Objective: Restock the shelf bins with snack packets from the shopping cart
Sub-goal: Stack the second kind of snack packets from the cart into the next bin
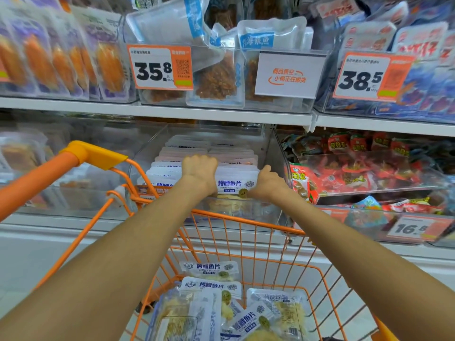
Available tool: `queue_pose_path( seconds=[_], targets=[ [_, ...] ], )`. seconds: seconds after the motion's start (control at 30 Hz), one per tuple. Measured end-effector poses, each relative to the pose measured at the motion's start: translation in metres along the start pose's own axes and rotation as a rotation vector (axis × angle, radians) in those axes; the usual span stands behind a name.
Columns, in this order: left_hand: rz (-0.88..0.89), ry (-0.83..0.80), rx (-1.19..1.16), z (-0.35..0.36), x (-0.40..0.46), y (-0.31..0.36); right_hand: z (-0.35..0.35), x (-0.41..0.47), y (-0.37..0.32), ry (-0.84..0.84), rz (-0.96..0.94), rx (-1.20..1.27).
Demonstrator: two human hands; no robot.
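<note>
Both arms are reaching over the orange shopping cart into a clear shelf bin on the lower shelf. The left hand is curling its fingers over the top edges of the upright white snack packets standing in rows there; the right hand is gripping the front packet's right edge — thumb raised. More of the same packets are lying loose in the cart basket below. A 35.8 price tag is hanging on the shelf above.
</note>
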State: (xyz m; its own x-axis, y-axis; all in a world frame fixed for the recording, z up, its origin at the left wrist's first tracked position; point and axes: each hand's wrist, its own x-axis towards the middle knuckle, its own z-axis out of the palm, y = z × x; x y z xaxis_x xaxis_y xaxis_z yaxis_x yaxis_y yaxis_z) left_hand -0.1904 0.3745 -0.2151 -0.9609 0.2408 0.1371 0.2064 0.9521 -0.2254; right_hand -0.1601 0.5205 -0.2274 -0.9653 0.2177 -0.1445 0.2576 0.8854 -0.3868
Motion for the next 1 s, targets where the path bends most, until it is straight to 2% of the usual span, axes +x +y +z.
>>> queue_pose_path(
  seconds=[0.07, 0.23, 0.3, 0.37, 0.43, 0.53, 0.67, 0.73, 0.8, 0.9, 1.0],
  targets=[
    [-0.027, 0.032, -0.11, -0.007, -0.008, -0.007, -0.007, -0.012, -0.001, 0.063, -0.049, 0.017],
    [-0.114, 0.244, -0.573, -0.031, -0.059, -0.021, -0.004, -0.061, 0.01, 0.361, -0.309, 0.196],
    [-0.139, 0.243, -0.655, -0.034, -0.091, -0.021, 0.005, -0.088, 0.019, 0.333, -0.358, 0.281],
    [-0.154, 0.199, -0.667, -0.028, -0.119, -0.021, 0.017, -0.107, 0.031, 0.192, -0.372, 0.276],
    [-0.148, 0.076, -0.594, -0.015, -0.141, -0.021, 0.032, -0.12, 0.04, -0.057, -0.364, 0.201],
    [-0.08, -0.271, -0.335, 0.013, -0.16, -0.018, 0.058, -0.127, 0.046, -0.389, -0.329, 0.127],
    [0.022, -0.744, -0.07, 0.047, -0.168, -0.009, 0.099, -0.125, 0.038, -0.726, -0.079, 0.097],
    [0.109, -0.888, 0.026, 0.059, -0.17, -0.003, 0.118, -0.127, 0.033, -0.789, -0.072, 0.026],
    [0.17, -0.988, 0.019, 0.071, -0.17, 0.0, 0.132, -0.129, 0.03, -0.763, -0.086, 0.098],
    [0.185, -1.051, -0.098, 0.078, -0.171, 0.0, 0.144, -0.13, 0.034, -0.705, 0.041, 0.386],
    [0.145, -1.135, -0.355, 0.076, -0.174, 0.003, 0.144, -0.132, 0.037, -0.761, 0.214, 0.57]
  ],
)
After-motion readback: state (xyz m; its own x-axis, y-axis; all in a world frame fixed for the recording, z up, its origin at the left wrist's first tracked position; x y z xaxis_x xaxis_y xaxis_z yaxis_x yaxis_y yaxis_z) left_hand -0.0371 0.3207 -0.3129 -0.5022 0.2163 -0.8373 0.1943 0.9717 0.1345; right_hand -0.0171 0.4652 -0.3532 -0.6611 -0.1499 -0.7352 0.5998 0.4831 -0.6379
